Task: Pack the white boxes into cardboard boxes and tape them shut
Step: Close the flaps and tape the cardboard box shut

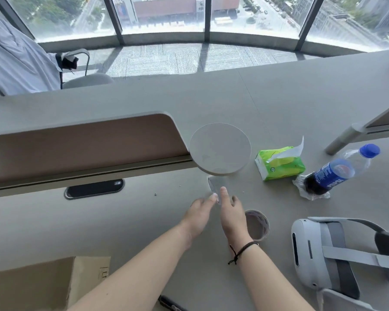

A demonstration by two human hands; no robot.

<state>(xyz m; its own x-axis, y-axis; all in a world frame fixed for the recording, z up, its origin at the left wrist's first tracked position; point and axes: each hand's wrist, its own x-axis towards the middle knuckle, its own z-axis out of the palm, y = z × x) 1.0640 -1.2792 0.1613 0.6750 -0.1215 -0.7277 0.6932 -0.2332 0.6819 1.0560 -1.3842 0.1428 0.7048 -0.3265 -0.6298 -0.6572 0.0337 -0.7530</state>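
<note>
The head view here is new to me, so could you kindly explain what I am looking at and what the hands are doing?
There is no machine here: a person wears a wide-angle camera on the head, looking forward and down, so the one picture shows their own bare arms reaching over a long grey table. The left hand and the right hand, which has a dark braided cord at its wrist, meet over a thin clear strip of tape; their fingertips touch its near end, though the blur hides the exact grip. Beside the right wrist stands a roll of clear tape. Further right lie a green pack of tissues, a blue-labelled cola bottle and a white headset with grey straps. A brown cardboard box sits bottom left. No white boxes are in view.
</note>
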